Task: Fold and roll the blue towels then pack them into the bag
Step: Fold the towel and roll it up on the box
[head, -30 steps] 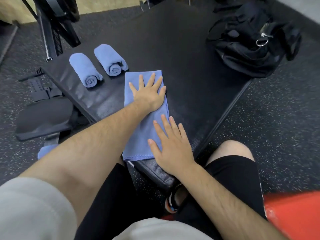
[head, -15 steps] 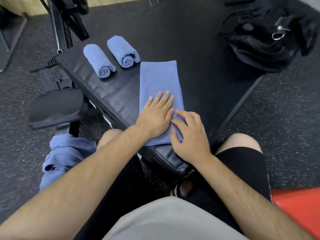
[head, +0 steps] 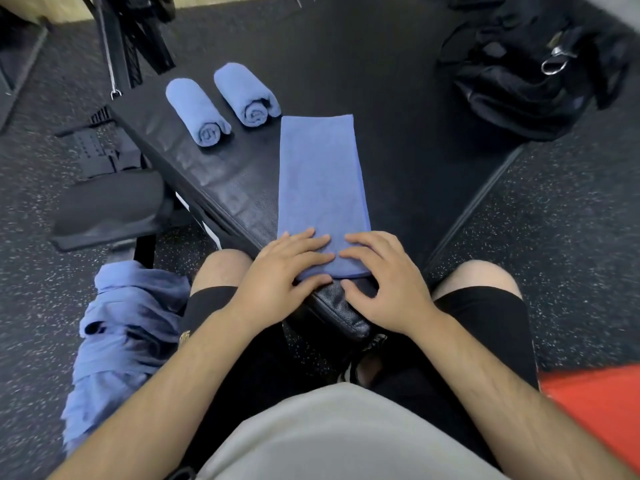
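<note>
bare bench pad (head: 415, 168) right of folded towel (head: 320, 174), two rolled towels (head: 199, 109) close left, bag (head: 512, 81) far right

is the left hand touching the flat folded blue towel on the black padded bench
Touching. The head view shows the left hand with its fingers lying flat on the near end of the folded blue towel, no gap between them.

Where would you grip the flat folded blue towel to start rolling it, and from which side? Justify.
Grip the folded towel at its near short edge, from the person's side, with both hands: left hand and right hand side by side. It lies flat as a long narrow strip running away along the bench, so that edge should probably roll forward evenly.
</note>
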